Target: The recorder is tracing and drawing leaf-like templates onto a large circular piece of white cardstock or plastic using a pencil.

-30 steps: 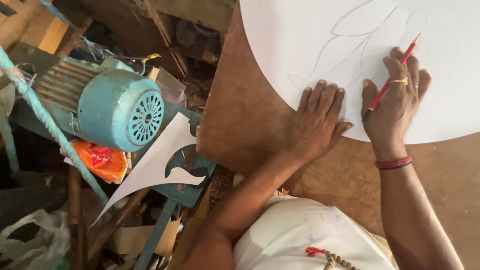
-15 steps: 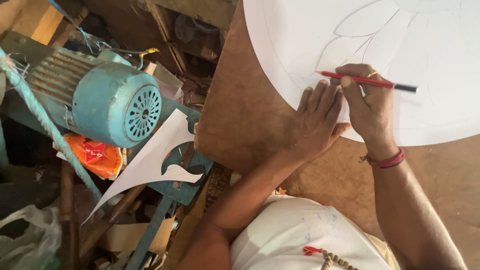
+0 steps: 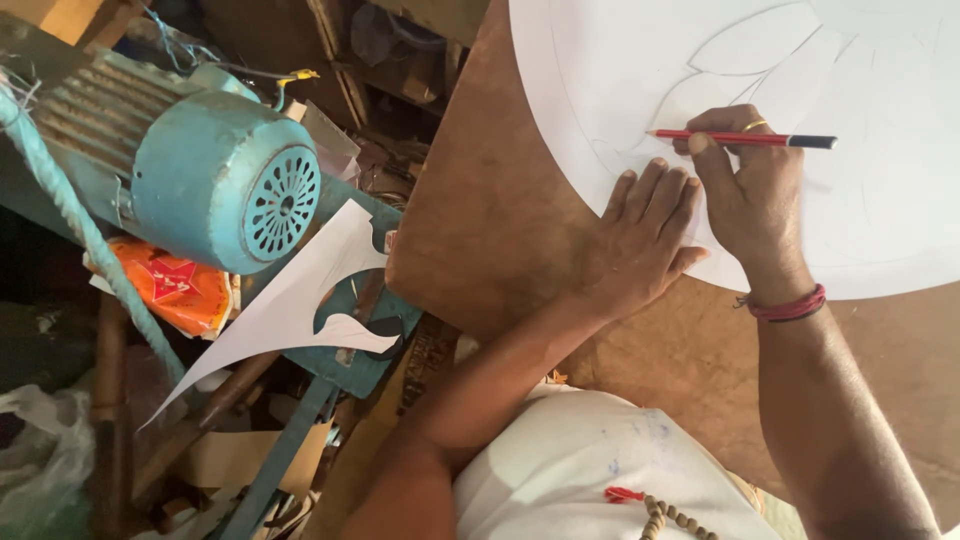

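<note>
A large round white sheet (image 3: pixel 880 200) with faint pencilled leaf outlines lies on the brown wooden table (image 3: pixel 480 200), its curved edge running under both hands. The right hand (image 3: pixel 745 195) pinches a red pencil with a black end (image 3: pixel 745 137) between thumb and fingers, the other fingers curled in; the pencil lies nearly level, its sharpened tip pointing left and touching the sheet just above the left hand's fingertips. A gold ring shows on 1 finger and a red thread band (image 3: pixel 790 305) circles the right wrist. The left hand (image 3: pixel 640 240) lies flat, palm down, fingers stretched out and close together, pressing the sheet's edge, with the heel of the hand on the bare table. The 2 hands sit just beside each other, the right thumb near the left hand's fingers.

Left of the table, well apart from the hands, stands a blue-green electric motor with a round vented end cap (image 3: pixel 225 180), and below it a cut white paper template with curved notches (image 3: pixel 290 300) rests beside an orange packet (image 3: pixel 175 285).
</note>
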